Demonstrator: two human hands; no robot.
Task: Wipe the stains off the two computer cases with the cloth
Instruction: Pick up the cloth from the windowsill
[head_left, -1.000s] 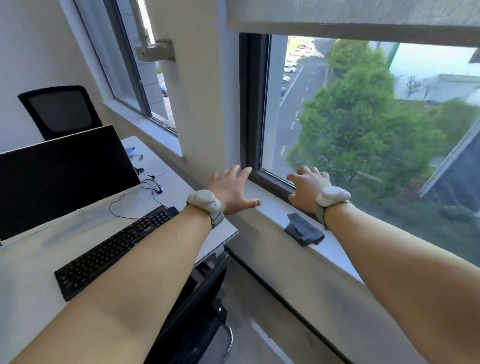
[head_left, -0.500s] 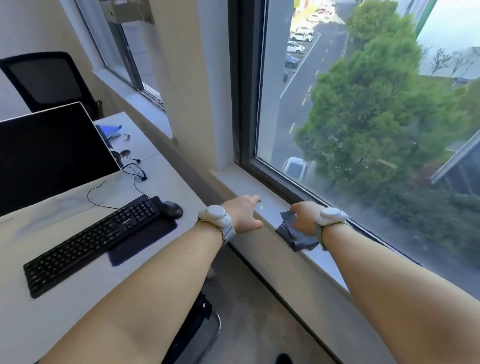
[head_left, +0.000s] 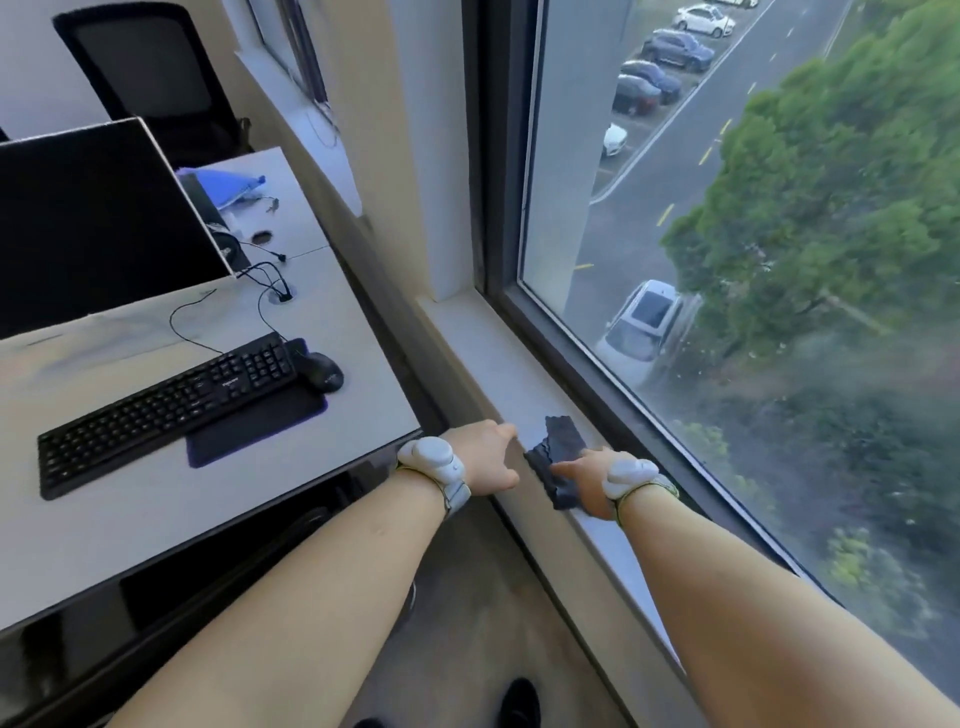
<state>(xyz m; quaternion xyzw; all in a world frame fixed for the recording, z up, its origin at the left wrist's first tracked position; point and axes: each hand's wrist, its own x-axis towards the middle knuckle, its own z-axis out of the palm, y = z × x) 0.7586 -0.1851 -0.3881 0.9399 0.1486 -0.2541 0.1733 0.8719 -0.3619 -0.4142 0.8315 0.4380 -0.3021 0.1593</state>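
Observation:
A dark grey cloth lies crumpled on the white windowsill, close to the window frame. My right hand lies on the cloth's near end, its fingers curled down around the fabric. My left hand rests with relaxed fingers on the sill's inner edge, just left of the cloth and not touching it. Both wrists wear white bands. No computer case shows plainly; the space under the desk is dark and I cannot tell what is there.
A white desk at left carries a black keyboard, a mouse on a dark pad, a black monitor and cables. A black chair stands behind. The large window fills the right. Bare floor lies below.
The view has tilted down and closer to the sill. My right hand came down from the window frame onto the cloth and closed on it. My left hand dropped to the sill's edge.

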